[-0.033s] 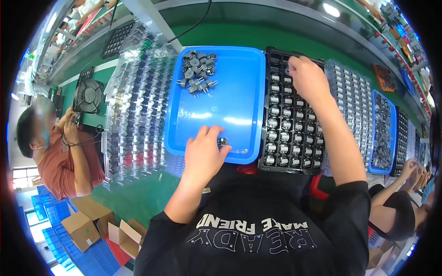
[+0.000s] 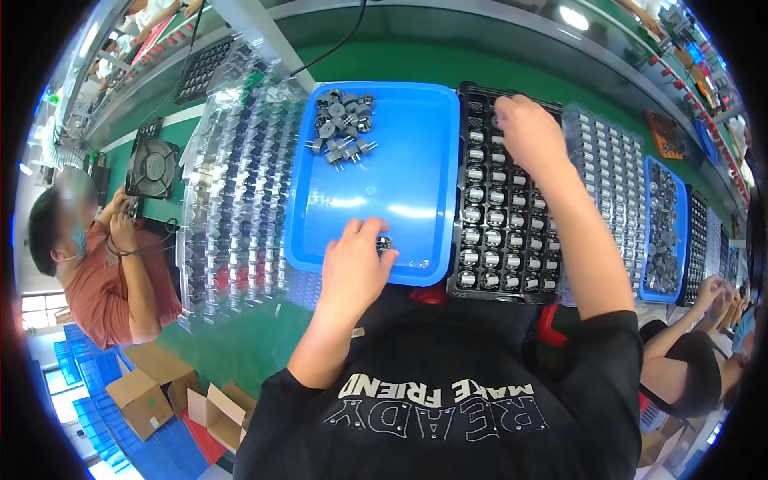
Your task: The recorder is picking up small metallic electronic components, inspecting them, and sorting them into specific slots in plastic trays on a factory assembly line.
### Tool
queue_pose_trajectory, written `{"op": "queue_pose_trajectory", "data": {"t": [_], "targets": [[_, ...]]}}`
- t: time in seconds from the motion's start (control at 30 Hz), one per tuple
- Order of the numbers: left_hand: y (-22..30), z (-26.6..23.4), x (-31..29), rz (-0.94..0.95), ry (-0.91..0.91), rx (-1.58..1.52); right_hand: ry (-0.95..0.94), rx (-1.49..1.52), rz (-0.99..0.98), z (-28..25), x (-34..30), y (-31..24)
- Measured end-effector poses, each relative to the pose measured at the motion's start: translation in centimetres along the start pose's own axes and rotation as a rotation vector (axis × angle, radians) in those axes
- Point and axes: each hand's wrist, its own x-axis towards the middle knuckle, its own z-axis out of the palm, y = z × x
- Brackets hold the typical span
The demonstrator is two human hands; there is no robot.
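My left hand (image 2: 356, 260) is over the near part of a blue tray (image 2: 352, 210), its thumb and fingers curled round a small round dark part with bright metal (image 2: 386, 243). Grey round parts with metal prongs (image 2: 342, 128) lie in a loose heap in the tray's far left corner. On the right, my right hand (image 2: 530, 132) reaches to the far end of a black pocketed tray (image 2: 468, 292). Its fingers are pinched together at the pockets; what they hold is hidden. Rows of dark and silvery cylindrical parts (image 2: 494, 238) fill most visible pockets.
Stacked clear plastic trays (image 2: 232, 208) stand left of the blue tray. Another clear tray with parts (image 2: 604, 184) and a second blue tray (image 2: 666, 228) are to the right. A co-worker (image 2: 120, 264) sits at the left beside a black fan (image 2: 153, 166). Cardboard boxes (image 2: 148, 400) are lower left.
My right hand has shifted very slightly left at the far end of the black tray. My left hand keeps its place and hold.
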Motion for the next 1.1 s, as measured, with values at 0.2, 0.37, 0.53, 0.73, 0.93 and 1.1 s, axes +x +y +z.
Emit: {"op": "queue_pose_trajectory", "data": {"t": [0.2,0.37,0.53,0.73,0.93,1.1], "targets": [[-0.4,1.3,0.6,0.029,0.067,-0.277,-0.060,0.006,0.008,-0.6,-0.5,0.2],[-1.7,1.1,0.8,0.026,0.120,-0.442,-0.023,0.343,0.104,-9.0,-12.2,1.2],[-2.8,1.3,1.7,0.077,0.003,-0.664,-0.090,0.138,0.674,-12.8,-22.3,3.6],[-0.5,2.4,2.4,0.005,-0.014,-1.008,-0.061,0.202,0.869,-11.4,-26.4,4.5],[0.9,2.5,3.1,0.015,-0.061,-1.248,0.120,0.166,0.718,-10.5,-27.2,4.2],[0.4,2.4,3.2,-0.055,-0.084,-1.393,0.151,0.301,0.796,-10.5,-28.0,3.7]]}}
